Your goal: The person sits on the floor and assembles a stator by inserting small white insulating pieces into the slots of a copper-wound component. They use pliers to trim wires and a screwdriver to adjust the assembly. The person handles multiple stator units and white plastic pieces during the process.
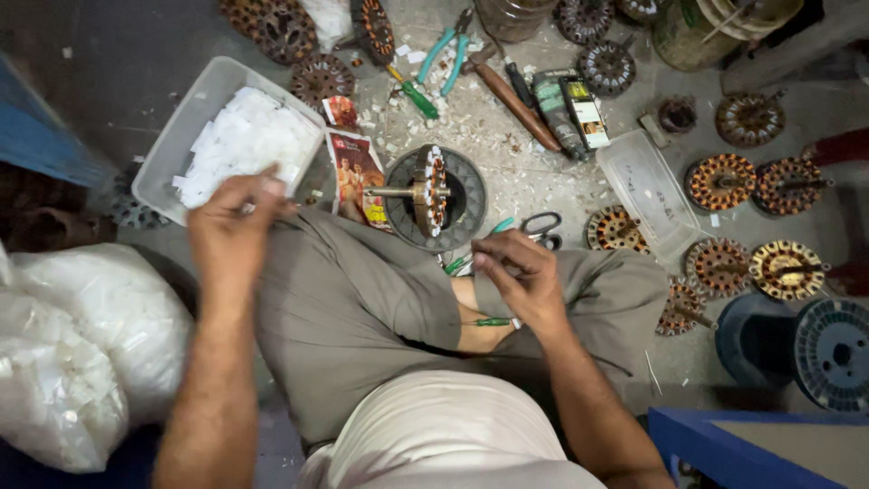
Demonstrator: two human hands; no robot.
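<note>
My left hand (231, 222) reaches into a clear plastic tub (172, 136) filled with small white paper slips (244, 136), fingers pinched on some of them at the tub's near edge. My right hand (520, 276) rests on my crossed leg, fingers curled around a thin green-handled tool (491, 321). In front of me a wound motor stator (433, 190) stands on edge on a round dark base (466, 208), its shaft pointing left.
Scissors (541, 225), teal pliers (445, 56), a wooden-handled tool (516, 104) and a green screwdriver (415, 95) lie on the littered floor. Several copper-wound stators (720, 181) sit at right beside a clear lid (647, 190). White plastic bags (81, 344) at left, wire spool (831, 349) right.
</note>
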